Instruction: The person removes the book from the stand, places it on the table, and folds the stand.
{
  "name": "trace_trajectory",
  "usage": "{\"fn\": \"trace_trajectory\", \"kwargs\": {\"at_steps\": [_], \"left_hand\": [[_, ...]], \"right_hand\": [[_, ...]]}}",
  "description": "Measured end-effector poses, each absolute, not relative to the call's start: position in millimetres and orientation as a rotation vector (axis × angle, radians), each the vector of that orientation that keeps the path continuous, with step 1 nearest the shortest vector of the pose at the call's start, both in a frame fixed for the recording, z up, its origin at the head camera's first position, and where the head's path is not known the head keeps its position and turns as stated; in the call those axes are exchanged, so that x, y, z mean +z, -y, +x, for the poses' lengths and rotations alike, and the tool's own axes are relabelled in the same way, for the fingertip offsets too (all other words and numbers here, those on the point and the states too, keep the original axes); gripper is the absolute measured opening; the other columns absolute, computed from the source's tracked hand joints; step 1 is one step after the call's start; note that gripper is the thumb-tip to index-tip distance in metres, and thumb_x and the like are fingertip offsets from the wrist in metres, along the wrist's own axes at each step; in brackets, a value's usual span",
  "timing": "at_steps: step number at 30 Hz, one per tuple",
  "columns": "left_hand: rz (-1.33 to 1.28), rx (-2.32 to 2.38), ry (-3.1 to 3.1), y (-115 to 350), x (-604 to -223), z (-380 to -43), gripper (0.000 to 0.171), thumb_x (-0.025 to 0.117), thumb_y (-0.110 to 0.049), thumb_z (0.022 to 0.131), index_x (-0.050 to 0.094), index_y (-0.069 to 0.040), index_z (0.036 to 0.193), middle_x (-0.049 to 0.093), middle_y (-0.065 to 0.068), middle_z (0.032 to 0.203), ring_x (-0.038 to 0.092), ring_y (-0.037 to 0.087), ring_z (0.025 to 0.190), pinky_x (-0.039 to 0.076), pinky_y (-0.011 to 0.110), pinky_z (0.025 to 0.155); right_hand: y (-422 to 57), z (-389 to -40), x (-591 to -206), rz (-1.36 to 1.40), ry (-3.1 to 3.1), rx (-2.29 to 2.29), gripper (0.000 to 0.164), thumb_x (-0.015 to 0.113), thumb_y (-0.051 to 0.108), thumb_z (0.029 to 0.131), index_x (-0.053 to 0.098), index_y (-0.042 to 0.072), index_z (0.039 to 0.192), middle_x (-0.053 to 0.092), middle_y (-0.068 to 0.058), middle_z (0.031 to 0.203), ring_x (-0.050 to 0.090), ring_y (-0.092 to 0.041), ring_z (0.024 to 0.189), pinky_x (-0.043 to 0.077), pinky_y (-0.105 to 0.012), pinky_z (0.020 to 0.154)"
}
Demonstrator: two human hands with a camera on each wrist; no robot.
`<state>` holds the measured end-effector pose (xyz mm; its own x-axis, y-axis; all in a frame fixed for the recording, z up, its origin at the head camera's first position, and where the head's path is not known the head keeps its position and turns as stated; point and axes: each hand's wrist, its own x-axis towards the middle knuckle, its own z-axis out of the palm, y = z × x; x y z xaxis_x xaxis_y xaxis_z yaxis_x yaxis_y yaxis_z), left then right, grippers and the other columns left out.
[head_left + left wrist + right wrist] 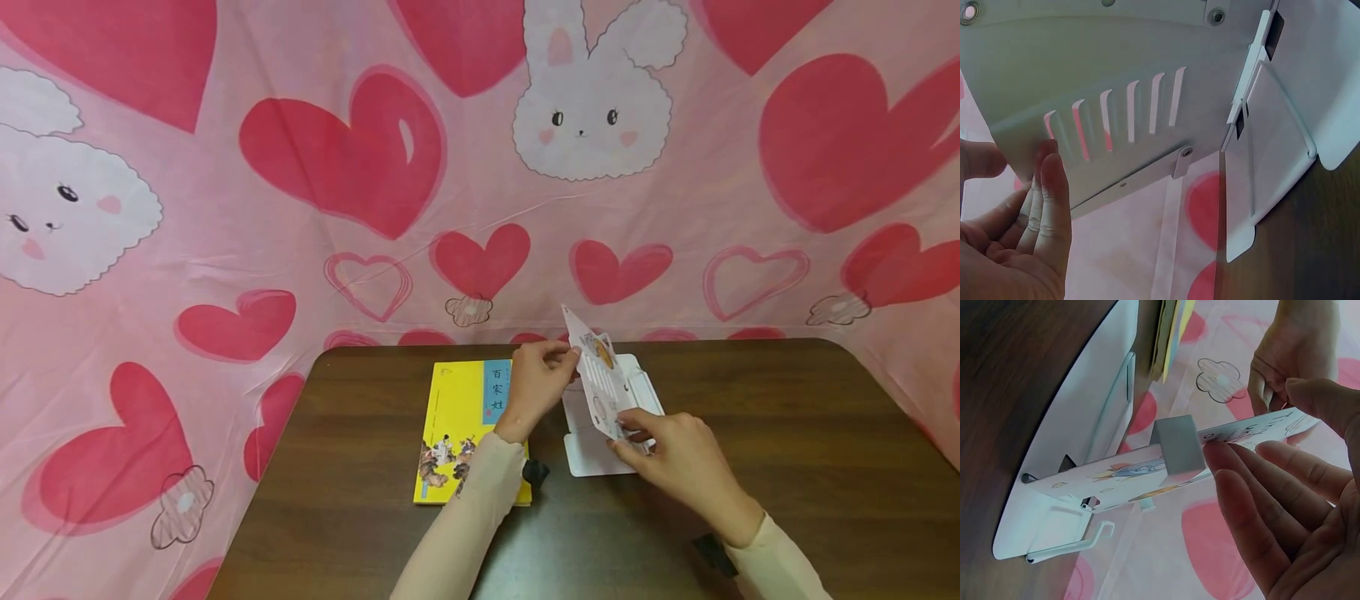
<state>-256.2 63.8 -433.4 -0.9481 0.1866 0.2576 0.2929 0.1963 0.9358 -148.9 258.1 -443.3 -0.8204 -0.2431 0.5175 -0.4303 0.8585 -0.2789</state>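
A white folding book stand (596, 379) with a printed, slotted panel is tilted up from its white base (600, 454). My left hand (538, 383) pinches the panel's left edge, with the slots (1132, 112) just beyond its fingertips in the left wrist view. At the panel's near edge my right hand (678, 454) grips with thumb and fingers. The right wrist view shows a grey page clip (1182, 447) beside those fingers. A bent wire support (1288, 109) lies against the base.
A yellow book (457, 408) with a blue title block lies left of the stand, partly beneath my left forearm. Both rest on a dark wooden table (787, 425). Behind it hangs a pink cloth (480, 192) with hearts and rabbits.
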Motion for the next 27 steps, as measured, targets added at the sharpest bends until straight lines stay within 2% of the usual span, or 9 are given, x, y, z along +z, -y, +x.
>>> {"fn": "trace_trajectory", "kwargs": {"at_steps": [7, 13, 21, 27], "left_hand": [[-0.418, -1.801, 2.382, -60, -436, -260, 0.024, 0.071, -0.019, 0.096, 0.08, 0.001, 0.106, 0.082, 0.013, 0.091, 0.076, 0.012, 0.064, 0.06, 0.021, 0.06], [-0.366, -1.672, 2.423, -57, -435, -263, 0.021, 0.072, -0.019, 0.093, 0.082, -0.001, 0.097, 0.081, 0.011, 0.085, 0.074, 0.01, 0.063, 0.057, 0.019, 0.057], [-0.29, -1.52, 2.548, -51, -439, -269, 0.02, 0.072, -0.021, 0.09, 0.082, -0.005, 0.083, 0.075, 0.005, 0.068, 0.059, 0.008, 0.052, 0.047, 0.021, 0.048], [-0.22, -1.546, 2.644, -48, -446, -273, 0.019, 0.072, -0.021, 0.09, 0.081, -0.005, 0.084, 0.075, 0.005, 0.066, 0.063, 0.008, 0.047, 0.05, 0.023, 0.047]], "right_hand": [[-257, -149, -443, 0.484, 2.639, 0.616, 0.033, 0.095, 0.031, 0.071, 0.082, 0.018, 0.098, 0.078, 0.005, 0.079, 0.063, -0.005, 0.061, 0.048, -0.025, 0.054], [-260, -152, -448, 0.517, 2.636, 0.669, 0.032, 0.096, 0.026, 0.069, 0.083, 0.016, 0.096, 0.077, 0.005, 0.079, 0.061, -0.003, 0.064, 0.05, -0.021, 0.056], [-263, -158, -454, 0.544, 2.667, 0.718, 0.028, 0.096, 0.022, 0.069, 0.083, 0.016, 0.093, 0.078, 0.004, 0.083, 0.061, -0.002, 0.066, 0.052, -0.02, 0.058], [-265, -162, -457, 0.524, 2.709, 0.71, 0.03, 0.096, 0.022, 0.07, 0.082, 0.014, 0.096, 0.077, 0.003, 0.084, 0.057, -0.004, 0.065, 0.048, -0.021, 0.058]]}}
